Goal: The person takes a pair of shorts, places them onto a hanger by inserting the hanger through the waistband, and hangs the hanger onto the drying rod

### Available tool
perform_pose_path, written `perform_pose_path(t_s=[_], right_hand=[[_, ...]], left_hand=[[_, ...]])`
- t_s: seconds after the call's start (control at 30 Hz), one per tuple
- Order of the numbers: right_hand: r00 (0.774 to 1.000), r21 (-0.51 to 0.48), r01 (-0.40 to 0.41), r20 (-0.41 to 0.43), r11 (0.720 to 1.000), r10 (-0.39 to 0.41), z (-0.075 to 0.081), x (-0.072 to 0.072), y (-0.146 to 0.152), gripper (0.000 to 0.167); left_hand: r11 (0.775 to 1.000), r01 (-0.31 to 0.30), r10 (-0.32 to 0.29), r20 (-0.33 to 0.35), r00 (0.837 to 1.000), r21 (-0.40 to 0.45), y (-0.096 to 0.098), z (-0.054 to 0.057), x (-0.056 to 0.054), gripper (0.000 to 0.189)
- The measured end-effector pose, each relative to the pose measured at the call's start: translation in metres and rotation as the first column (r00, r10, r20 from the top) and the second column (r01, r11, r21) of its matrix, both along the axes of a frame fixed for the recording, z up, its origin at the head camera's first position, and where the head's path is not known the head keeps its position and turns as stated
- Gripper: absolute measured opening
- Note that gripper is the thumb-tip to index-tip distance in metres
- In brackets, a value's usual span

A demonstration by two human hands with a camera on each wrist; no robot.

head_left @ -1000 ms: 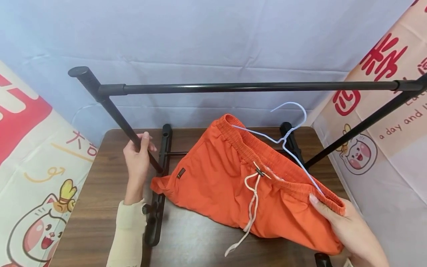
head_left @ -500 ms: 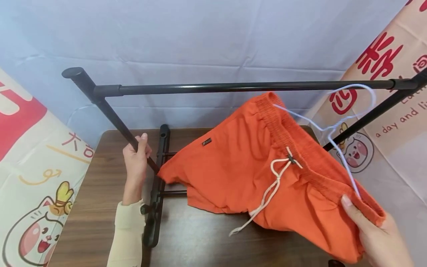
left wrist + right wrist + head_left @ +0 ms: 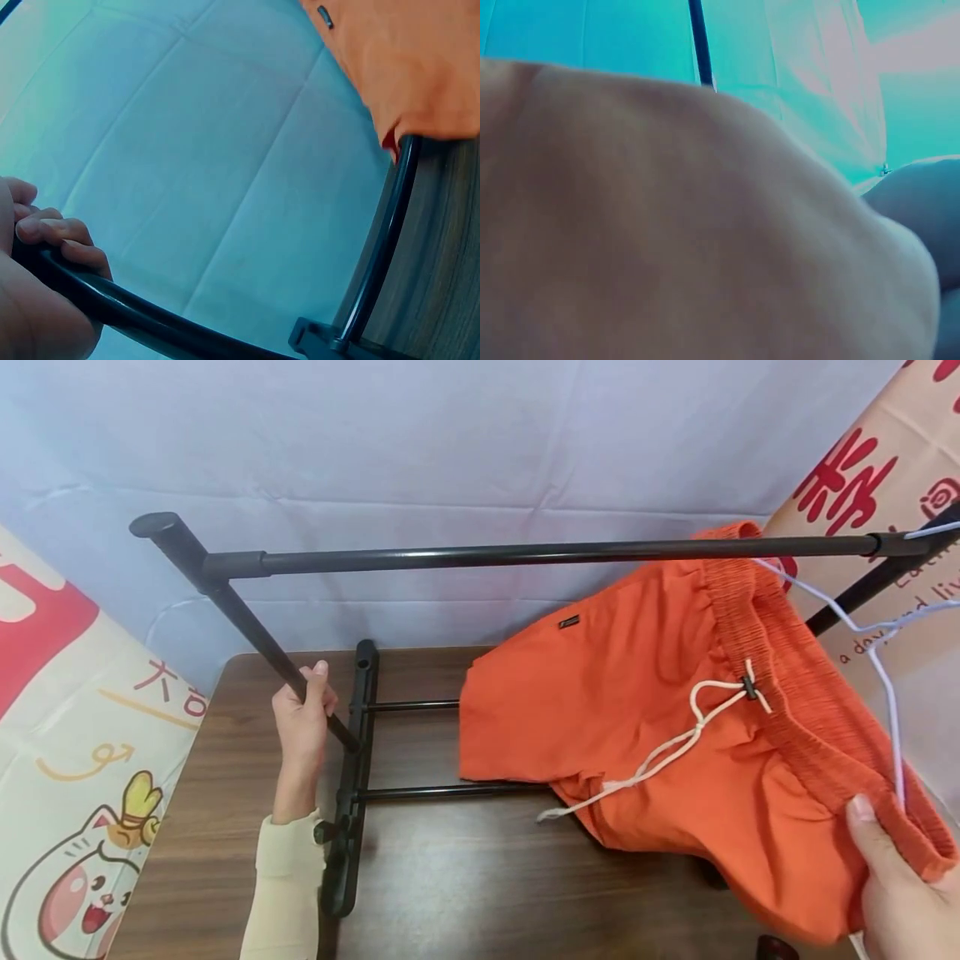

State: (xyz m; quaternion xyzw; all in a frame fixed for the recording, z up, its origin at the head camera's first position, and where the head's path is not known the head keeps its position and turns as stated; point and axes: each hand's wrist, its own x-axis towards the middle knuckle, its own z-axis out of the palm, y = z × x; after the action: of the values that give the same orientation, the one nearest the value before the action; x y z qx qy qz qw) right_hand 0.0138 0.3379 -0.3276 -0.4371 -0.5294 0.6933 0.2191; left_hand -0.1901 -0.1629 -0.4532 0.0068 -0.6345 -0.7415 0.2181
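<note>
Orange shorts with a cream drawstring spread across the right half of the head view. My right hand holds their waistband at the near right end, thumb on the outer face; its other fingers are hidden. A pale lilac wire hanger sits in the waistband opening, its hook running out of frame at right. The far waistband corner shows behind the top bar of a black rack. My left hand grips the rack's left post, fingers curled round it, also visible in the left wrist view.
The rack's left foot and lower crossbars lie on a brown wooden table. Pale cloth hangs behind. Printed sheets with cartoons stand at both sides. The right wrist view is mostly filled by blurred skin.
My right hand has carried the shorts and hanger rightward and up, so the far waistband corner rises past the top bar. My left hand keeps its grip on the post.
</note>
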Motion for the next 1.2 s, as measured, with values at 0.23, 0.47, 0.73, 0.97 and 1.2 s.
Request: perform_pose_path(t_s=[0.23,0.47,0.73,0.97,1.2], right_hand=[[0.993,0.152,-0.05,0.11,0.987,0.033,0.004,-0.018,0.004,0.06],[0.9,0.283,-0.236,0.424,0.93,0.099,0.0,-0.033,0.01,0.062],[0.82,0.445,-0.396,0.566,0.803,0.09,-0.009,-0.038,0.012,0.048],[0.762,0.477,-0.513,0.636,0.714,0.122,-0.011,-0.045,0.009,0.067],[0.773,0.459,-0.494,0.62,0.738,0.132,-0.016,-0.044,0.012,0.067]], left_hand=[[1.0,0.008,-0.008,0.005,1.0,-0.021,0.0,0.001,0.0,0.056],[1.0,0.018,-0.018,-0.012,1.0,-0.026,-0.001,0.001,0.001,0.057],[1.0,0.018,-0.018,-0.001,1.0,-0.025,-0.001,0.001,0.002,0.053],[0.999,0.034,-0.035,-0.007,0.999,-0.023,-0.002,0.0,0.003,0.053],[0.999,0.038,-0.038,-0.014,0.999,-0.031,-0.003,0.0,0.004,0.052]])
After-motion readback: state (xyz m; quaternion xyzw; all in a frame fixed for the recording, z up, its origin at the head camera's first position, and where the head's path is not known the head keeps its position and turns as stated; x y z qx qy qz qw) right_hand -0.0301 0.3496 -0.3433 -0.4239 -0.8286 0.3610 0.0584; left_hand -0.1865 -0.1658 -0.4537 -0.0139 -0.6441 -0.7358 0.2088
